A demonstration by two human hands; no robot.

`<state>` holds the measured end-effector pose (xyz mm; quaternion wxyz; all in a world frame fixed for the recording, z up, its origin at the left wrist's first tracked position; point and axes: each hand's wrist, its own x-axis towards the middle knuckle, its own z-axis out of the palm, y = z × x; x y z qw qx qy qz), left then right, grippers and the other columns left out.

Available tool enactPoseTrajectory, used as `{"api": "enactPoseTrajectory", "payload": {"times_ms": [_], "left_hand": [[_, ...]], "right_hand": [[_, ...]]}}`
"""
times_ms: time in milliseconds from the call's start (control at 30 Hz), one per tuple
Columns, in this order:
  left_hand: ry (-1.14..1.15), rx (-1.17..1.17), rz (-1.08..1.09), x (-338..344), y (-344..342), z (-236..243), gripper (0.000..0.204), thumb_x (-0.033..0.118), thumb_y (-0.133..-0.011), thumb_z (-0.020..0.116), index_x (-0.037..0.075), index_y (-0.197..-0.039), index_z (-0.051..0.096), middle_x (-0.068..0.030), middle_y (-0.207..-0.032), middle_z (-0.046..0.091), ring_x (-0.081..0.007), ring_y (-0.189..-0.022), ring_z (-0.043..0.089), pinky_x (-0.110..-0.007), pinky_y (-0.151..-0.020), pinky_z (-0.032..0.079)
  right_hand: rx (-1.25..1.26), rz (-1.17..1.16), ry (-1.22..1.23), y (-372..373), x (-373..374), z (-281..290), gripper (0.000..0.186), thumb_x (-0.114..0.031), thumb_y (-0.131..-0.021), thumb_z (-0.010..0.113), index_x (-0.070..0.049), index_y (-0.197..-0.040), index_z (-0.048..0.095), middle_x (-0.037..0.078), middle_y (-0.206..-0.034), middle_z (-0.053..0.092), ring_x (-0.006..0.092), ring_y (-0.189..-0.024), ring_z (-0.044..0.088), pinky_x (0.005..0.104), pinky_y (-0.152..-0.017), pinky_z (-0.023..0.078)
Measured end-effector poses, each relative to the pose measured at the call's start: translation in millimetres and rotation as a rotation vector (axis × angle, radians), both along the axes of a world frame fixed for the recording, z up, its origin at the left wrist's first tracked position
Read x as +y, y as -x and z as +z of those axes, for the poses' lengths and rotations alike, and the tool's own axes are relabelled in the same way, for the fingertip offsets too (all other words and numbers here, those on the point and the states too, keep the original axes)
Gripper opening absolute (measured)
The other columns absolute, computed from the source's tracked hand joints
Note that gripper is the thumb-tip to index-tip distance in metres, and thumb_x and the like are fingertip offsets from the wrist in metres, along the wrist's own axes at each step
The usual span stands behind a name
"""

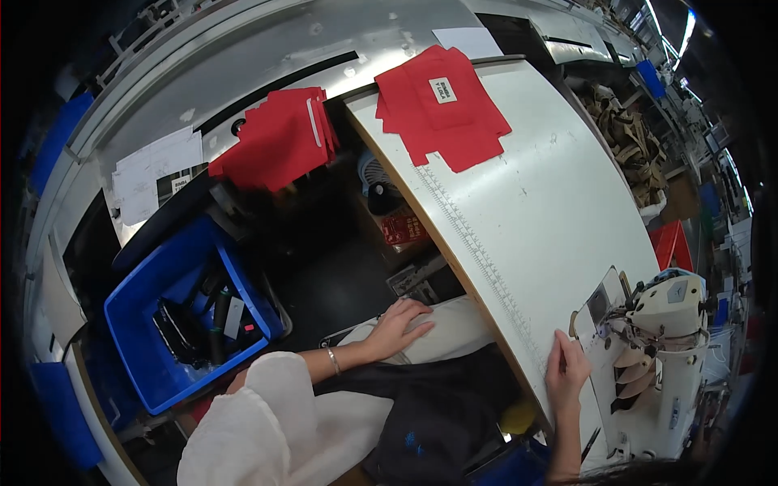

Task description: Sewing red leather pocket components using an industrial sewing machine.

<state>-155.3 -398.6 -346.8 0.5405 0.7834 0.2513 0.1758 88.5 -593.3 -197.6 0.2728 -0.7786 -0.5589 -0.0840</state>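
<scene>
My left hand [399,328] lies flat with its fingers apart on pale cloth [450,332] beside the table's left edge. It holds nothing, and a bracelet circles the wrist. On the near right of the white tabletop [551,219], my right hand [569,368] is curled, fingers drawn together; anything within them is hidden. Just right of that hand stands a cream sewing machine [668,308]. Farther off, a stack of cut red fabric pieces [474,117] with a white label on top rests on the table's far end, touched by neither hand.
More red fabric [279,142] hangs over the metal bench at far left, near white paper sheets [146,174]. A blue bin [138,344] with dark items stands at the left. A printed ruler scale [474,243] runs along the table edge. Brown pieces [624,138] are heaped far right.
</scene>
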Motion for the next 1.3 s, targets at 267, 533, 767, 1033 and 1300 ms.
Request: {"api": "enactPoseTrajectory", "payload": {"times_ms": [267,533,767,1033,1300], "left_hand": [[-0.302,0.050,-0.296,-21,-82,32,0.069,0.046,-0.086,0.062,-0.004,-0.129,0.045,-0.0277,-0.129,0.045,-0.0441,-0.120,0.043,-0.048,-0.104,0.034],[-0.730,-0.239,-0.536,-13,-58,57,0.027,0.020,-0.085,0.066,0.003,-0.106,0.063,-0.0171,-0.104,0.059,-0.0344,-0.100,0.056,-0.042,-0.090,0.045],[-0.622,-0.268,-0.244,93,-66,164,0.012,0.010,-0.081,0.071,0.001,-0.086,0.066,-0.0099,-0.082,0.058,-0.0243,-0.072,0.058,-0.033,-0.057,0.049],[-1.021,0.028,0.009,190,-142,153,0.015,0.009,-0.078,0.066,0.002,-0.090,0.062,-0.0125,-0.091,0.058,-0.0313,-0.091,0.057,-0.040,-0.076,0.050],[-1.070,0.012,0.066,199,-155,150,0.009,0.004,-0.082,0.061,0.000,-0.082,0.053,-0.0144,-0.079,0.055,-0.0329,-0.080,0.056,-0.043,-0.066,0.045]], "right_hand": [[-0.030,-0.048,-0.016,3,1,8,0.022,0.005,-0.075,0.065,-0.003,-0.096,0.068,0.005,-0.059,0.050,0.0177,-0.046,0.050,0.0306,-0.043,0.039],[-0.043,-0.028,-0.043,2,-4,10,0.023,-0.002,-0.073,0.068,-0.007,-0.096,0.068,0.003,-0.059,0.049,0.0168,-0.048,0.050,0.0308,-0.045,0.040],[-0.053,-0.042,-0.038,-1,-5,11,0.023,-0.002,-0.073,0.068,-0.005,-0.096,0.068,0.004,-0.059,0.049,0.0180,-0.047,0.050,0.0317,-0.044,0.040],[-0.071,-0.026,-0.031,-2,-7,12,0.019,-0.007,-0.076,0.068,-0.005,-0.095,0.067,0.004,-0.064,0.052,0.0193,-0.054,0.055,0.0317,-0.048,0.045],[-0.038,-0.007,-0.064,-6,-14,1,0.021,-0.010,-0.080,0.065,-0.003,-0.100,0.064,0.005,-0.071,0.054,0.0190,-0.062,0.059,0.0329,-0.054,0.048]]}}
